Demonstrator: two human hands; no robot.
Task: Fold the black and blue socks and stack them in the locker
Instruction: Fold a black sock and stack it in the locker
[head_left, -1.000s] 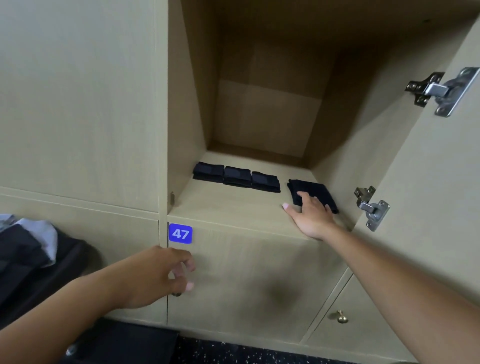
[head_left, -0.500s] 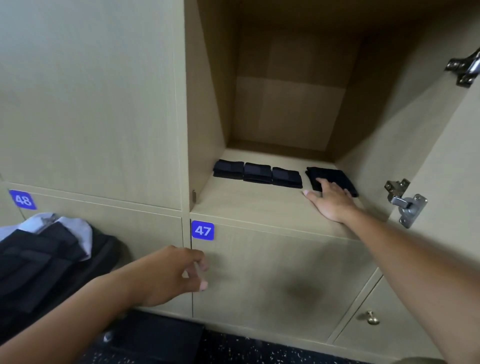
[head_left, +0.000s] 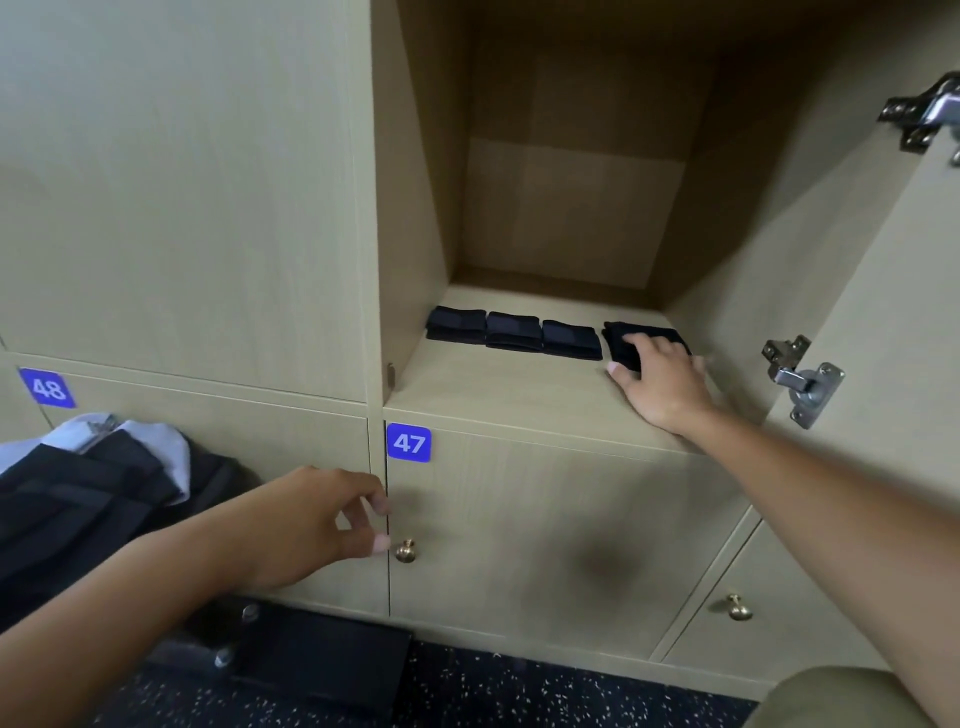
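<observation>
Three folded dark socks lie in a row on the open locker's floor (head_left: 498, 395): a left one (head_left: 456, 325), a middle one (head_left: 513, 332) and a right one (head_left: 571, 340). A fourth dark sock (head_left: 621, 340) lies flatter to their right. My right hand (head_left: 660, 382) rests on that fourth sock with fingers spread flat over it. My left hand (head_left: 311, 525) hangs in front of the lower door labelled 47 (head_left: 409, 442), fingers loosely curled, holding nothing, close to the brass knob (head_left: 405, 551).
The locker door (head_left: 883, 312) stands open at the right with two metal hinges (head_left: 802, 382). A pile of dark and light-blue clothes (head_left: 98, 483) sits at the left below label 48 (head_left: 47, 387). A black case (head_left: 311, 660) lies on the speckled floor. Another knob (head_left: 737, 607) is lower right.
The view shifted left, so the locker sits further right. My right hand stayed on the fourth sock, fingers reaching a little further over it. The left hand kept hovering by door 47.
</observation>
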